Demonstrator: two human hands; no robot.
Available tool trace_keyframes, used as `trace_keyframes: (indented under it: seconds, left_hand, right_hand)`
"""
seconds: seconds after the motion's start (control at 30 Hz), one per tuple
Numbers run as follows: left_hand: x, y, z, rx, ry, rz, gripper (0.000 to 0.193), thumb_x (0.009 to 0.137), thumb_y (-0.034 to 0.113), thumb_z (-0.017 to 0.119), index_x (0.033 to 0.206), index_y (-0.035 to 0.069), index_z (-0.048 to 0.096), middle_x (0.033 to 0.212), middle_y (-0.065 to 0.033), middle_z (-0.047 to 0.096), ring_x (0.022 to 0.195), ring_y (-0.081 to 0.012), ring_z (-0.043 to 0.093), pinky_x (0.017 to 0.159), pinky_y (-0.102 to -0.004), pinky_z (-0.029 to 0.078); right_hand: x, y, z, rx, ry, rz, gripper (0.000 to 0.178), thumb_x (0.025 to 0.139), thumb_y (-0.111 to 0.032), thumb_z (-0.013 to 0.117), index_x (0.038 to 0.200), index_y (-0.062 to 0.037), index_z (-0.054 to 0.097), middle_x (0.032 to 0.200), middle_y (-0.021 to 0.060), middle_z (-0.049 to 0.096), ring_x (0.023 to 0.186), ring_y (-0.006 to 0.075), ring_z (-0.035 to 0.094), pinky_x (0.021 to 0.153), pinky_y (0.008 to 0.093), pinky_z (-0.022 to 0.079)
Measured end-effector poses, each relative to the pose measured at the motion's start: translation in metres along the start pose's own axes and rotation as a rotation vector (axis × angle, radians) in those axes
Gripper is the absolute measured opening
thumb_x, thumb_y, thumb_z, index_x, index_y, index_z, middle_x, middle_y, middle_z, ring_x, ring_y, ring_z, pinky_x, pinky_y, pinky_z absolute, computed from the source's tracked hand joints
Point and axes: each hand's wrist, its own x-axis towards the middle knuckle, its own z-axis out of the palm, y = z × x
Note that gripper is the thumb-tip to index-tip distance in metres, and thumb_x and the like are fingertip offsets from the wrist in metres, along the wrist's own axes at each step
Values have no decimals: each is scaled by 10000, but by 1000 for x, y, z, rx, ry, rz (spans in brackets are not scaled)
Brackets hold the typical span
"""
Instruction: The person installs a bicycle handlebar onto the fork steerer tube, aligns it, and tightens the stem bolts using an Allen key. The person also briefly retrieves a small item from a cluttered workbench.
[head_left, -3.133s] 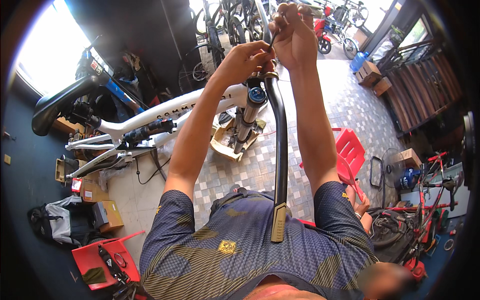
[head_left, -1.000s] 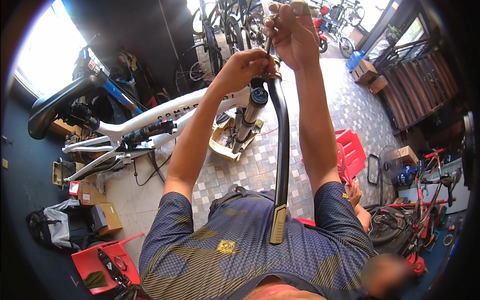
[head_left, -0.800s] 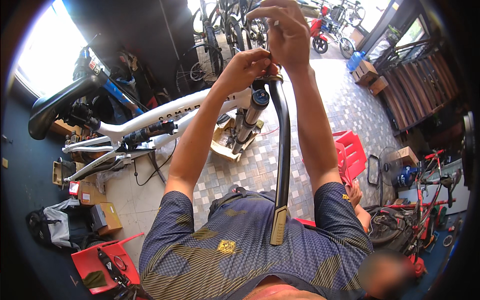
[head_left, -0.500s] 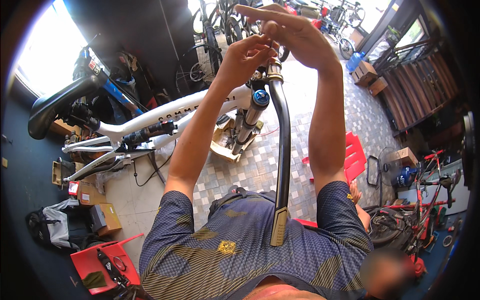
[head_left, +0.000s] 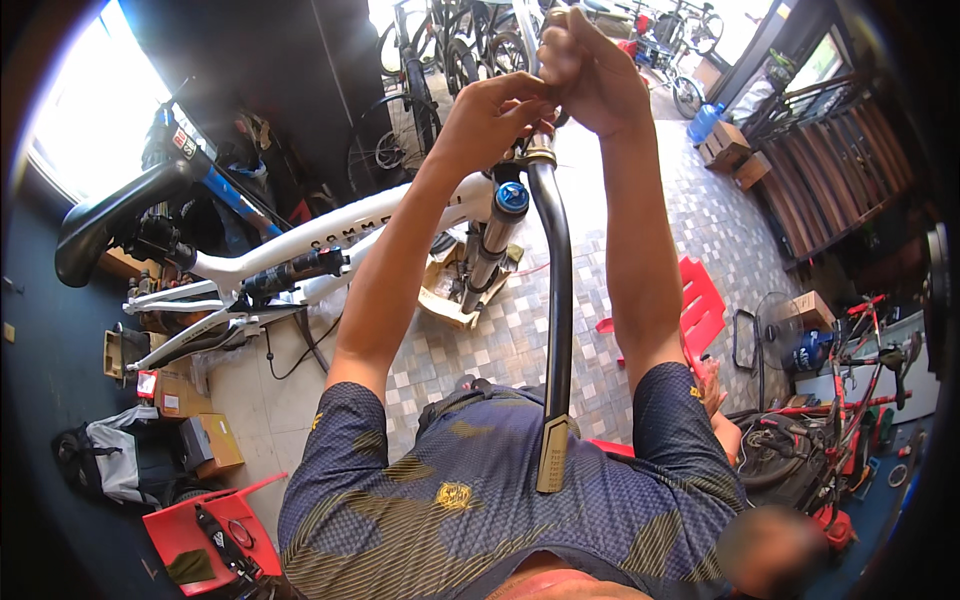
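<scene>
Left hand, fingers bent and fingertips drawn together, sits just above the inner end of the black handlebar; what, if anything, lies between its fingertips cannot be told. Right hand, loosely curled and partly blurred, meets the left at the fingertips from the right; its grasp likewise cannot be made out. The governing relation is that of hands to bar: the visible black arm of the handlebar extends from beneath the two hands toward the wearer, its long axis running nearly straight down the view with a slight bend near the top. Its gold-marked end overlaps the patterned shirt. Of the two, the left hand appears nearer to the bar's metallic inner section, while the right hand stands higher and to the side.

On the left, room is bounded by the white bicycle frame, crossed in view by the left forearm, and by the fork leg with its blue cap, just beside the bar. On the right, a strip of tiled floor shows between bar and right forearm; past that forearm stands a red plastic chair.
</scene>
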Motion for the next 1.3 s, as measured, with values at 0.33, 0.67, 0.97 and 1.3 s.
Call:
trace_keyframes:
  seconds: [0.33,0.67,0.97,1.3]
  left_hand:
    - [-3,-14,1,-168,-7,52,235,1068,139,550,1198,-12,675,995,-108,733,899,-189,740,821,-325,622]
    - [-7,-9,0,-55,-72,32,245,1042,178,621,1161,-21,700,970,-91,748,899,-158,734,839,-304,612]
    - [-6,-20,-4,-91,-80,36,239,1043,144,606,1180,-36,682,1009,-106,747,903,-176,742,843,-319,620]
    - [-11,-23,10,-74,191,31,286,812,136,885,965,26,671,891,-54,726,783,-122,719,662,-236,552]
  right_hand:
    - [-11,27,12,-1209,44,-844,307,964,-44,596,1229,-136,722,889,66,690,773,162,703,667,310,565]
    - [-28,-7,58,-1980,437,-421,362,995,-166,561,1330,-98,681,860,90,730,735,140,681,675,283,549]
    - [-3,6,-14,-97,-341,51,414,1068,-373,540,1409,-148,609,1030,144,734,917,238,727,812,339,584]
    - [-29,25,13,-778,121,-453,220,963,-139,725,1160,-62,664,986,83,738,906,161,718,809,300,582]
